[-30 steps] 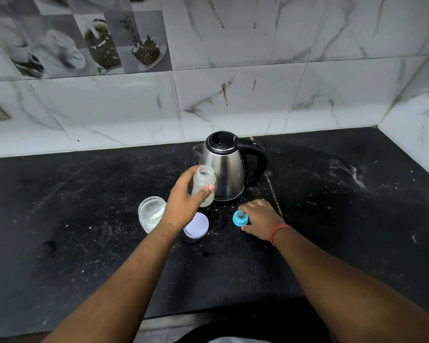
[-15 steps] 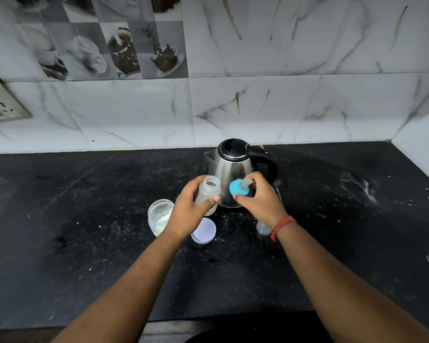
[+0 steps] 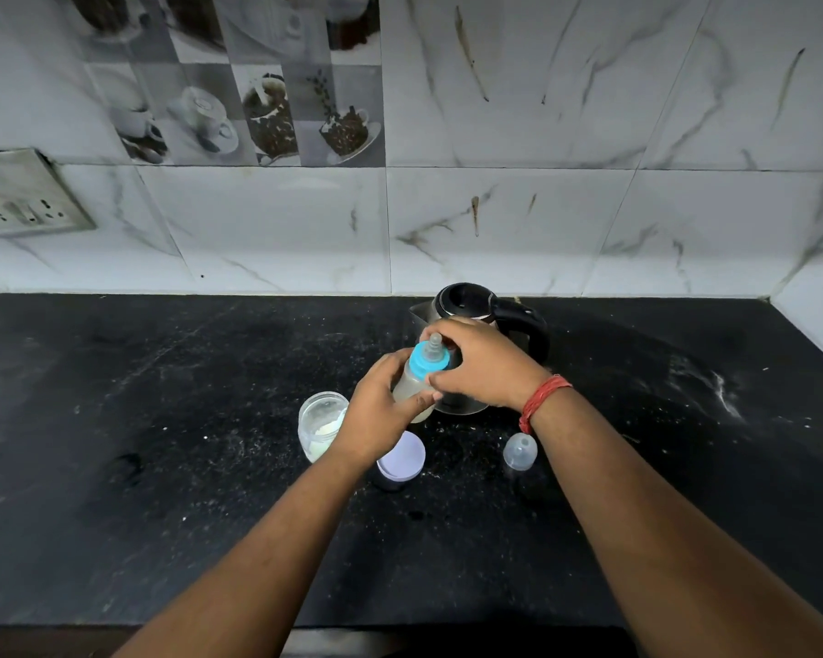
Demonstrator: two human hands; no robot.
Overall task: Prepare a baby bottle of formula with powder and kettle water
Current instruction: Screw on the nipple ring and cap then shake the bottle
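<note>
A clear baby bottle [image 3: 412,386] with cloudy liquid is held above the black counter [image 3: 162,467] by my left hand [image 3: 381,415], wrapped around its body. A blue teat ring [image 3: 429,360] with a clear teat sits on the bottle's mouth, and my right hand [image 3: 483,365] grips it from the right. The steel kettle [image 3: 466,306], black lid and handle, stands right behind the hands. An open clear jar of white powder [image 3: 321,427] stands left of my left wrist.
The jar's lid [image 3: 402,460] lies under my left wrist. A clear bottle cap [image 3: 520,451] lies on the counter below my right wrist. A tiled wall runs behind, with a socket plate [image 3: 25,197] at left. The counter's front edge is near me.
My right hand lifted the blue teat ring off the counter and brought it onto the bottle's mouth. The clear cap stayed on the counter. My view moved closer.
</note>
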